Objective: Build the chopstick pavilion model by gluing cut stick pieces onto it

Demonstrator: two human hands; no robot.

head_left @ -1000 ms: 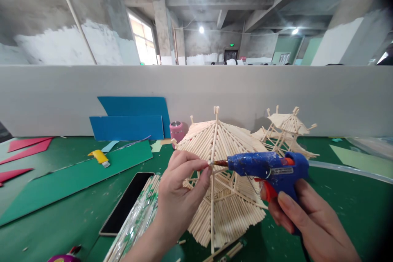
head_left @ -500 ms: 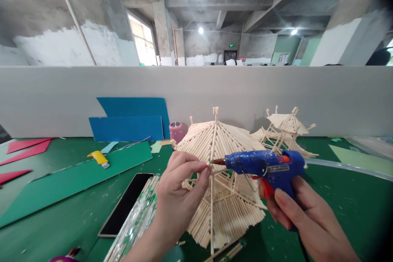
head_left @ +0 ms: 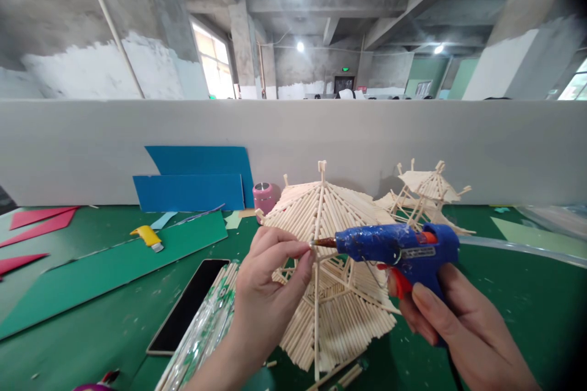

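Note:
A two-tiered pavilion roof model [head_left: 330,214] built of thin wooden sticks stands on the green table [head_left: 92,330] in front of me. My left hand [head_left: 270,290] pinches a long thin wooden stick [head_left: 317,317] held upright against the model's near side. My right hand [head_left: 454,324] grips a blue hot glue gun [head_left: 398,247] with a red trigger. Its nozzle tip touches the stick right at my left fingertips.
A second, smaller stick pavilion [head_left: 426,192] stands behind to the right. A black phone [head_left: 188,305] and a plastic-wrapped bundle of sticks [head_left: 206,330] lie at left. Farther left are green [head_left: 105,266], blue [head_left: 192,180] and red card sheets, a yellow cutter [head_left: 147,236] and a pink can [head_left: 265,194]. A grey partition runs behind.
The glue gun has shifted very slightly left and up; its nozzle stays at the stick by my left fingertips. Both hands keep their grips.

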